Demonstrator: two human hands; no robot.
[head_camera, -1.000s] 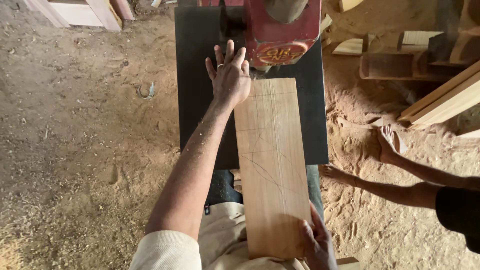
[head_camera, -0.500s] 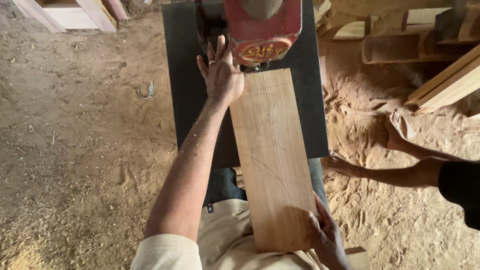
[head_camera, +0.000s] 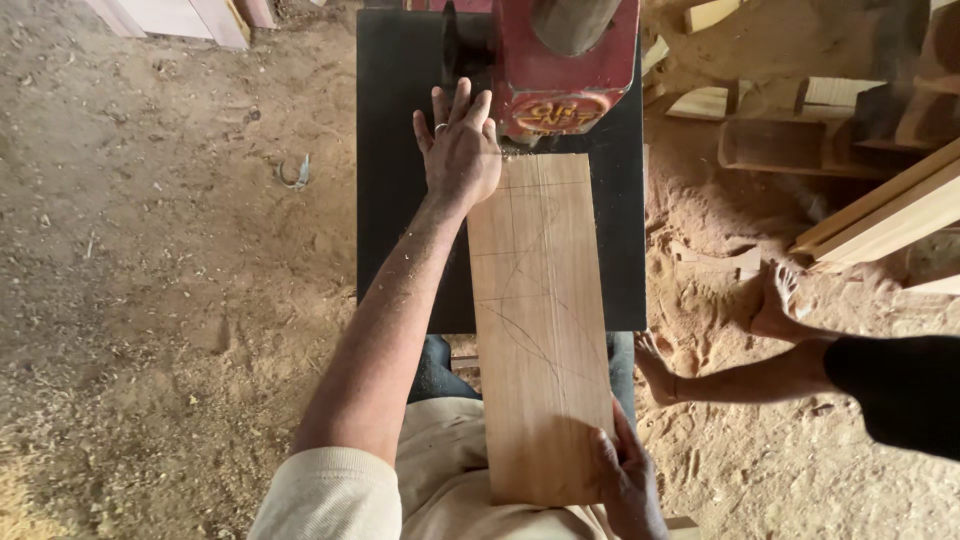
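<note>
left hand (head_camera: 460, 150): fingers spread, palm flat on far left corner of wooden board (head_camera: 540, 320) | board: lies lengthwise on black saw table (head_camera: 395, 200), far end at red saw head (head_camera: 565, 70) | right hand (head_camera: 628, 478): clasps board's near right corner | far right: another person's bare legs (head_camera: 750, 350) on sawdust

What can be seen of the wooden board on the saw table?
The wooden board is a long, flat, light brown plank with straight and curved pencil lines drawn on its face. It lies lengthwise on the black saw table, its far end under the red saw head, its near end overhanging toward the person. The left hand presses flat at its far left corner; the right hand grips its near right corner.
</note>
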